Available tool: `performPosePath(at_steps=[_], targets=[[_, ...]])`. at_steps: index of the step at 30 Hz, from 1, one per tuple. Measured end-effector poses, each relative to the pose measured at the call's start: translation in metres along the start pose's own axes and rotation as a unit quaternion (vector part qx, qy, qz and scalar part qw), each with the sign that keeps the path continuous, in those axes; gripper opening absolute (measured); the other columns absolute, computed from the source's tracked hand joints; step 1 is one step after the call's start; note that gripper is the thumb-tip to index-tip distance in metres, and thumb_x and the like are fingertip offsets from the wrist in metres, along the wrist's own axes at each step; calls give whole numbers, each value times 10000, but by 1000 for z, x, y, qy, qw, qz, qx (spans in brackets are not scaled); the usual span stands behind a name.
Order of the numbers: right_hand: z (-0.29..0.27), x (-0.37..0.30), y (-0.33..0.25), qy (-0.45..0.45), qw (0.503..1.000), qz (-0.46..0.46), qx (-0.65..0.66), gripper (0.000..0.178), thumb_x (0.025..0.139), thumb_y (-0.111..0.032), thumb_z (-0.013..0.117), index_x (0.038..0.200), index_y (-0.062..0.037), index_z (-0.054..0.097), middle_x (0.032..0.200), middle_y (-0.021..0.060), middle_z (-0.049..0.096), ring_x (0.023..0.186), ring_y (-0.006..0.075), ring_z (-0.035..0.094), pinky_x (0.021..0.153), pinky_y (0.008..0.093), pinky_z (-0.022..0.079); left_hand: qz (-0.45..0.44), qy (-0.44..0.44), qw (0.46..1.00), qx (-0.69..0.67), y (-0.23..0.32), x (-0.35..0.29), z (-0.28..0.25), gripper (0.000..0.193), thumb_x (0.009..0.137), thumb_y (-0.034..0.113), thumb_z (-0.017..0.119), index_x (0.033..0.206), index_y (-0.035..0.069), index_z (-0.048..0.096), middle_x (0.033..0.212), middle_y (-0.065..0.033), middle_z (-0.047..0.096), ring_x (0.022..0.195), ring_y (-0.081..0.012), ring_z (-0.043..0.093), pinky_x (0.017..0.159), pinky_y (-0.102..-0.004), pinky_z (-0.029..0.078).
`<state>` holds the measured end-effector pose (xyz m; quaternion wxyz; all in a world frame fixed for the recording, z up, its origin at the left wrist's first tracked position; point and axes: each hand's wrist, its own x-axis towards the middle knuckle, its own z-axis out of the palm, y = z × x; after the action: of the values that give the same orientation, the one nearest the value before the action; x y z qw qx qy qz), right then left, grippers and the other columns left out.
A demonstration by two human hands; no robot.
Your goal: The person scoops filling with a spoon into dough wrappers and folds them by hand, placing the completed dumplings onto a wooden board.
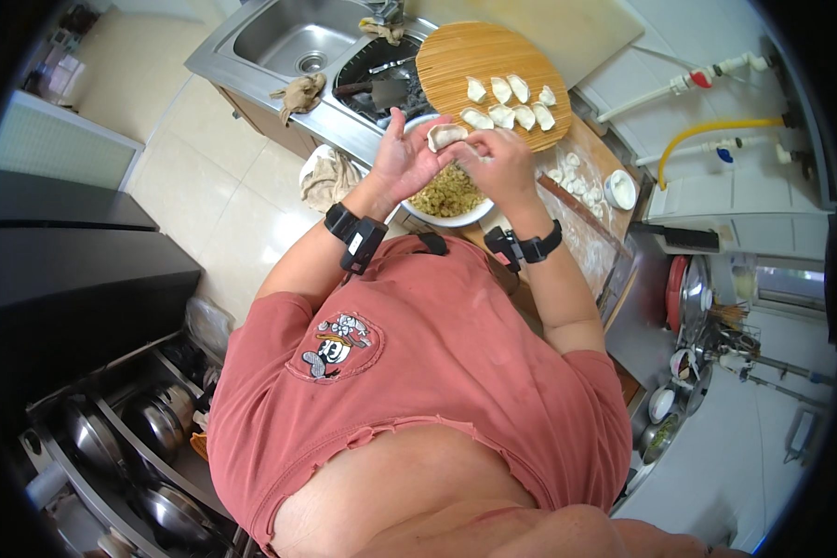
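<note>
My left hand (407, 160) is palm up with its thumb spread away, and a white folded dumpling (445, 137) rests on its fingers. At the dumpling's right end, my right hand (502, 166) pinches with bent fingertips, partly hidden behind its own knuckles. Below both hands sits a white bowl (445, 222) of chopped yellow-green filling (446, 193). Just beyond them, several finished dumplings (501, 115) lie in two rows on a round bamboo board (456, 65).
To the right, a floured board (581, 232) carries small dough pieces (577, 181), a rolling pin (567, 200) and a small white bowl (620, 190). A cleaver (684, 237) lies beyond it. The sink (298, 42) and a dark basin with a spatula (386, 93) stand at the far left.
</note>
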<state>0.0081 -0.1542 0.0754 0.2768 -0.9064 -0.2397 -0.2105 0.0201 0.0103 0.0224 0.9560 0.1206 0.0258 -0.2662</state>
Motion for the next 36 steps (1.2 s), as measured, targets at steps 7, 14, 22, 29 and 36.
performPosePath(at_steps=[7,14,22,29,36], targets=[[13,-3,32,24,968,107,225,477,784,-305,677,1131,-4,547,1004,137,619,915,227,600,797,338,472,-36,-60,997,-40,0,0,6,821,874,619,254,1293,-83,318,1260,-261,420,1189,-342,420,1037,-433,309],[35,0,20,8,931,97,352,244,835,-136,595,1032,8,616,1121,139,585,1009,221,569,849,293,454,-70,-111,990,-58,-6,8,-4,780,875,622,248,1282,-35,356,1255,-201,452,1161,-326,447,1015,-427,332],[44,-4,28,-19,954,90,287,272,847,-210,592,1037,-19,624,1171,140,568,1011,236,585,832,300,467,-83,-75,994,17,-9,6,-3,720,883,611,259,1285,23,366,1256,-166,467,1148,-309,461,985,-405,357],[24,-13,33,-108,988,-33,108,502,661,-207,698,1115,-70,533,967,130,600,943,318,542,824,410,428,-113,-3,974,198,-5,7,-18,718,892,614,238,1334,50,278,1186,-85,450,930,-193,532,847,-325,435],[18,-36,59,-167,969,34,179,459,731,-159,681,1153,-66,527,960,143,606,861,271,592,703,329,477,-162,51,957,235,-24,10,-2,755,883,625,235,1396,75,161,1241,-143,385,971,-248,537,887,-368,434]])
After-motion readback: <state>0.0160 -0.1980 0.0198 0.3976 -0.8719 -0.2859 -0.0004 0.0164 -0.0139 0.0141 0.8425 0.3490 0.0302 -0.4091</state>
